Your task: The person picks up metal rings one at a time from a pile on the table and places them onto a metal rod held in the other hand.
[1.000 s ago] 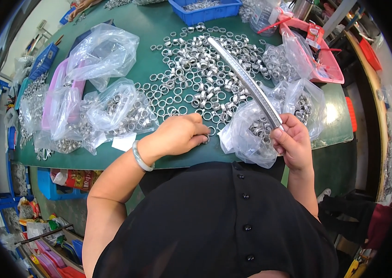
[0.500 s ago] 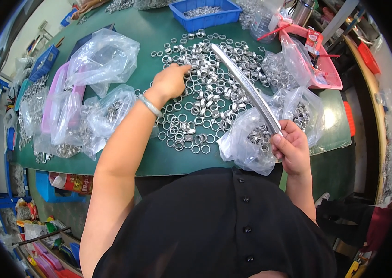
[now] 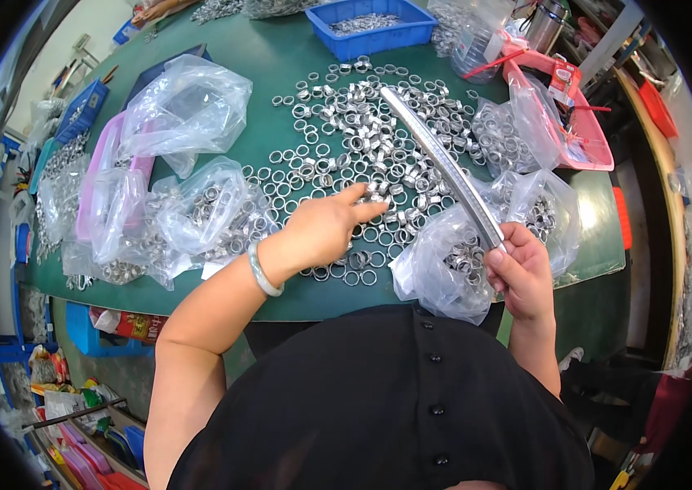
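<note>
Head view: left hand (image 3: pixel 321 233) palm-down at the near side of the loose rings (image 3: pixel 362 135), two fingers stretched out and parted, fingertips at the pile. Its other fingers are mostly hidden; can't tell if a ring is held under them. Pale bracelet (image 3: pixel 263 273) on left wrist.

Right hand (image 3: pixel 521 265) is closed, thumb and fingers pinching the near end of a metal stick (image 3: pixel 448 167). Stick has marks along its length and slants up-left, far end over the pile; can't tell if it touches any rings.

Rings: silver, spread in a heap mid-table, denser toward the middle, scattered at the edges. Green table (image 3: pixel 281 298).

Clear bag (image 3: pixel 432 273) with rings just left of the right hand, another bag (image 3: pixel 562 237) behind it, both right of the heap. Left of the heap: bag (image 3: pixel 215 208) of rings, beside a purple tray (image 3: pixel 87 200) partly covered by plastic. Blue tray (image 3: pixel 379 42) of small metal pieces beyond the heap. Pink tub (image 3: pixel 595 155) far right, bottle (image 3: pixel 474 61) next to it.
</note>
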`<state>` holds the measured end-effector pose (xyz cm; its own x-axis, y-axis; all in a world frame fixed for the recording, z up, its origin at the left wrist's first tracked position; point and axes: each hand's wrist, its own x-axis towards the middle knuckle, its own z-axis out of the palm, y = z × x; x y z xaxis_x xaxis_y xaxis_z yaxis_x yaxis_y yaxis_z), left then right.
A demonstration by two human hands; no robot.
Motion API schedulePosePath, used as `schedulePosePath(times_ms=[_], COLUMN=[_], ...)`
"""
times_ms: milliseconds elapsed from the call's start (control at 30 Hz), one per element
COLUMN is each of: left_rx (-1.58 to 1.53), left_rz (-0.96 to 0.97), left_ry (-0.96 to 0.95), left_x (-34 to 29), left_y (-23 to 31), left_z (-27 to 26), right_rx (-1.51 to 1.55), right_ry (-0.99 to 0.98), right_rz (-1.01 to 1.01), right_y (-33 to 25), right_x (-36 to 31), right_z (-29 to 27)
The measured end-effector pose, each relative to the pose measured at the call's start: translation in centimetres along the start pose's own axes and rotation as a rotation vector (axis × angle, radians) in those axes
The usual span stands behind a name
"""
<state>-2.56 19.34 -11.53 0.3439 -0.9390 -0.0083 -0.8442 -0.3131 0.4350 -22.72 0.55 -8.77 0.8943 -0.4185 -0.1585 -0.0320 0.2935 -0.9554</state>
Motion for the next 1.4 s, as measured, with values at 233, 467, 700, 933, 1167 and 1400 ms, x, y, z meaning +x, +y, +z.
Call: schedulePosePath(times_ms=[233,467,700,933,1167,1400], left_rx=[0.020,0.269,-0.023,-0.105,0.442,0.559], left_rz=[-0.001,-0.331,-0.006,-0.064,-0.513,-0.465], left_ry=[0.479,0.185,0.140,0.505,0.253,-0.073], left_x=[0.2,-0.4,-1.1,-1.7,-1.6,-0.5], left_y=[-2.8,-3.6,-1.3,-4.3,-6.6,-6.6], left_z=[-1.1,-0.9,0.9,-0.8,-3.2,-3.0], right_rx=[0.013,0.015,0.014,0.018,-0.004,0.028], right_ry=[-0.019,0.001,0.001,-0.026,-0.022,-0.020], right_rz=[-0.009,-0.004,-0.005,-0.034,-0.025,-0.027], right_y=[0.1,0.2,0.5,0.7,0.7,0.9], right_x=[0.4,0.3,0.7,0.7,0.7,0.5], right_z=[0.1,0.0,0.0,-0.1,-0.1,-0.2])
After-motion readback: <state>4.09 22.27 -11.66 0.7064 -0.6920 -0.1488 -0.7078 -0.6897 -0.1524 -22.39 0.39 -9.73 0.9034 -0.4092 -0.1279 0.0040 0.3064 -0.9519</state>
